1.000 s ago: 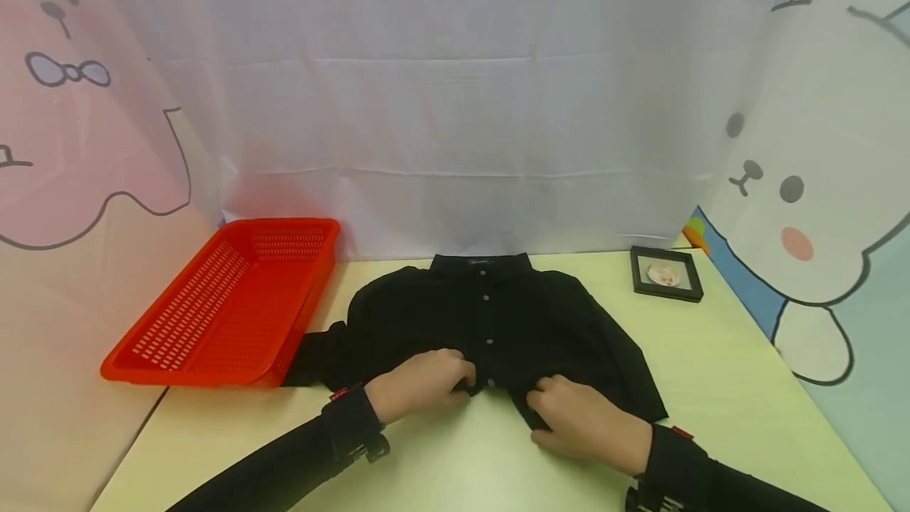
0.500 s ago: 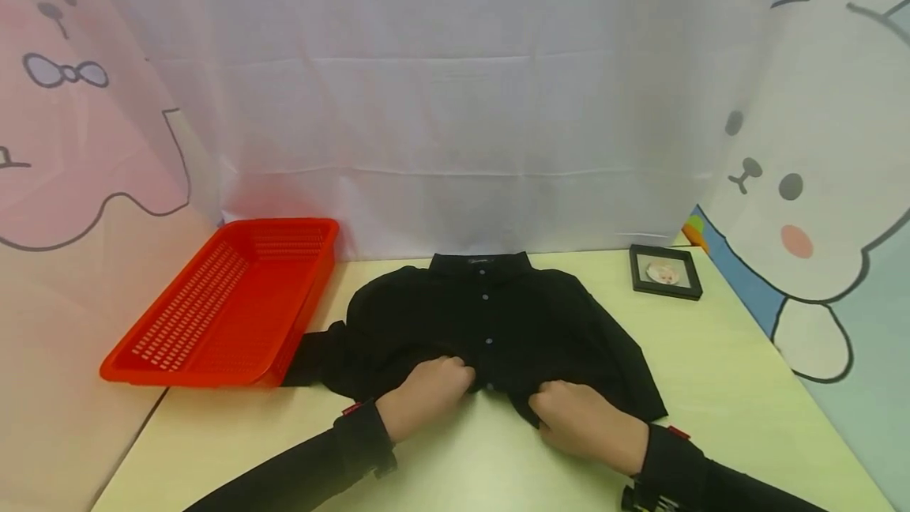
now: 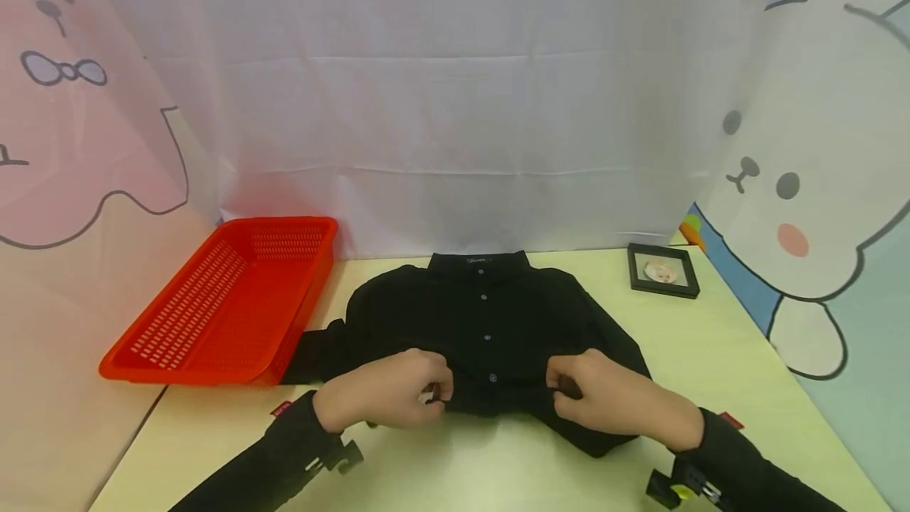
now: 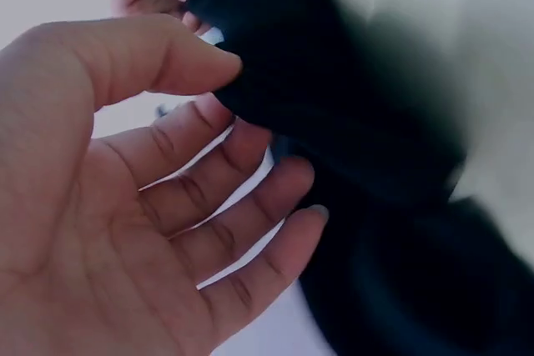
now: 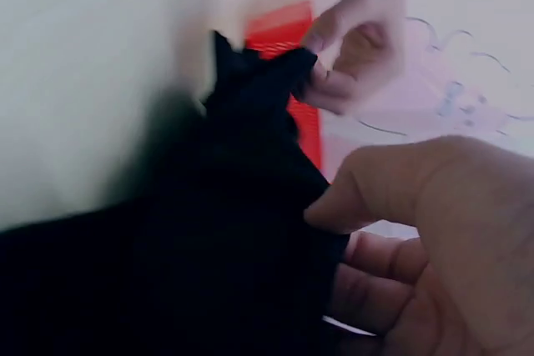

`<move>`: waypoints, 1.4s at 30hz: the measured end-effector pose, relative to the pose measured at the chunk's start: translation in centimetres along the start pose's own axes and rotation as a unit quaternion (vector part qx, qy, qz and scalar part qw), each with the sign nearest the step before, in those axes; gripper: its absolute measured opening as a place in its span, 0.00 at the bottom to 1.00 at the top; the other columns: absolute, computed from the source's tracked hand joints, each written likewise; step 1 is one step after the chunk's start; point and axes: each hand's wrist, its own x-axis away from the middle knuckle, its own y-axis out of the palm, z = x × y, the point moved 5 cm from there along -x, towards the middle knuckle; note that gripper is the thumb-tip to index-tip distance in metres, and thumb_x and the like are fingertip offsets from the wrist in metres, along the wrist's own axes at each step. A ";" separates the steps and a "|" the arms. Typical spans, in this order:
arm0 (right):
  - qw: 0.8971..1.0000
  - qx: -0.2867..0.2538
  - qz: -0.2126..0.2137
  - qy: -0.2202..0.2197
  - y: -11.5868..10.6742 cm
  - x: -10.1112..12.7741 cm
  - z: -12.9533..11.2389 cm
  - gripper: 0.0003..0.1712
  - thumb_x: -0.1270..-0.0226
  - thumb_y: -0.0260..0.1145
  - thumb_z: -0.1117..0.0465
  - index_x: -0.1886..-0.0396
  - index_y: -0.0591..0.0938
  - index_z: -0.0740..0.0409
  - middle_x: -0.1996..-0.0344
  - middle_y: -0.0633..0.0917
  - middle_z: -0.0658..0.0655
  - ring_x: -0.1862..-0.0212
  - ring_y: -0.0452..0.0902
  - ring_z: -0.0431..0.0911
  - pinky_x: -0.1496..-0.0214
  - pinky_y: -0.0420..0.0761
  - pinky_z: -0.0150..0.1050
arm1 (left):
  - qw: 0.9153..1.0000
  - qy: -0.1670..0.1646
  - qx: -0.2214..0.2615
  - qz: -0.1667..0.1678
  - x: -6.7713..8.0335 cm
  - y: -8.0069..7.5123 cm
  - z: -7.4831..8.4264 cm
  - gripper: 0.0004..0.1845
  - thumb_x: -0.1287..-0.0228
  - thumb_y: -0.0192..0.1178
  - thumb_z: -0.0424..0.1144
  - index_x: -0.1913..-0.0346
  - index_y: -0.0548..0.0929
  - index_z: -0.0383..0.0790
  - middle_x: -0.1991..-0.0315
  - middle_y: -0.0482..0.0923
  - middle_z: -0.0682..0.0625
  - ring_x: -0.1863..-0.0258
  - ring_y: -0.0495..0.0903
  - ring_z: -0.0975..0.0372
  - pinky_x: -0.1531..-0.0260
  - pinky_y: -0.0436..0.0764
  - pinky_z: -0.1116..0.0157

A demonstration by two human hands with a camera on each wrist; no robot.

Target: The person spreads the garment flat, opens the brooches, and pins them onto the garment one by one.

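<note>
**Black on pale yellow-green**

We see a plain black shirt (image 3: 490,322) with small grey buttons on a pale yellow-green surface (image 3: 725,370). There's a bright red slotted basket (image 3: 220,303), a black-framed picture (image 3: 663,271), black sleeves (image 3: 284,457), a white curtain and pastel cartoon panels behind.

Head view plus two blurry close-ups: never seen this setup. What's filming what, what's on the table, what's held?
No machine here: a person works with bare hands, wearing three cameras. The wide picture comes from the head, looking down at a pale green table. The two close-ups come from cameras on each wrist.

On the table lie a black button-up shirt, collar away from the person, a red plastic basket to the left and a small black picture frame to the right.

The left hand and right hand each pinch the shirt's near hem; the wrist views show thumb against fingers on the black cloth.
</note>
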 end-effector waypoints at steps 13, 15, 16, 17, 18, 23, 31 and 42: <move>0.961 0.013 0.277 -0.020 -6.8 1.5 -0.8 0.11 0.34 0.63 0.68 0.56 0.81 0.49 0.62 0.85 0.45 0.64 0.80 0.34 0.63 0.79 0.27 | 0.966 0.060 0.143 0.209 3.3 -7.6 1.5 0.05 0.35 0.60 0.33 0.61 0.79 0.48 0.68 0.78 0.58 0.69 0.77 0.67 0.65 0.81 0.68; 0.952 0.002 0.306 -0.023 -7.6 1.7 -1.3 0.12 0.34 0.63 0.69 0.55 0.81 0.50 0.62 0.86 0.46 0.64 0.81 0.34 0.62 0.78 0.24 | 0.946 0.046 0.171 0.272 3.8 -9.0 1.5 0.05 0.34 0.59 0.31 0.60 0.80 0.46 0.69 0.78 0.55 0.70 0.76 0.65 0.68 0.80 0.68; 0.948 -0.005 0.316 -0.026 -8.0 1.7 -1.5 0.12 0.34 0.64 0.69 0.54 0.81 0.51 0.62 0.86 0.47 0.65 0.81 0.35 0.62 0.78 0.23 | 0.934 0.038 0.185 0.304 4.0 -9.7 1.5 0.05 0.34 0.58 0.30 0.59 0.80 0.43 0.69 0.78 0.54 0.71 0.75 0.64 0.69 0.79 0.69; 0.946 -0.009 0.324 -0.028 -8.2 1.7 -1.7 0.12 0.35 0.64 0.69 0.54 0.81 0.52 0.62 0.86 0.47 0.65 0.81 0.35 0.63 0.78 0.22 | 0.921 0.032 0.198 0.335 4.3 -10.4 1.5 0.05 0.34 0.58 0.29 0.59 0.80 0.41 0.70 0.77 0.52 0.72 0.74 0.64 0.71 0.78 0.69; 0.944 -0.013 0.330 -0.031 -8.4 1.7 -1.9 0.12 0.35 0.64 0.69 0.54 0.81 0.53 0.63 0.86 0.48 0.66 0.81 0.36 0.63 0.78 0.22 | 0.909 0.026 0.205 0.361 4.6 -10.9 1.4 0.05 0.34 0.58 0.28 0.58 0.79 0.40 0.70 0.77 0.51 0.72 0.73 0.63 0.71 0.77 0.69; 0.940 0.024 0.340 -0.026 -8.7 1.1 -2.3 0.12 0.36 0.65 0.68 0.53 0.81 0.55 0.62 0.86 0.49 0.64 0.80 0.36 0.61 0.78 0.22 | 0.891 0.012 0.208 0.402 4.7 -11.7 1.3 0.06 0.34 0.58 0.29 0.56 0.80 0.37 0.72 0.78 0.47 0.78 0.74 0.58 0.75 0.78 0.68; 0.970 0.080 0.228 -0.040 -4.2 -0.9 -3.7 0.32 0.41 0.72 0.52 0.38 0.73 0.52 0.45 0.78 0.49 0.43 0.75 0.43 0.45 0.78 0.44 | 0.942 0.003 0.201 0.270 -0.4 -7.7 2.4 0.06 0.34 0.62 0.39 0.56 0.82 0.51 0.67 0.82 0.55 0.73 0.79 0.62 0.68 0.82 0.66; 0.955 0.071 0.283 -0.052 -4.3 -1.6 -4.7 0.12 0.45 0.72 0.68 0.61 0.85 0.51 0.67 0.87 0.46 0.72 0.76 0.33 0.70 0.78 0.32 | 0.967 0.025 0.122 0.223 -2.4 -2.4 4.1 0.09 0.35 0.63 0.48 0.60 0.76 0.50 0.64 0.77 0.58 0.69 0.76 0.68 0.69 0.77 0.73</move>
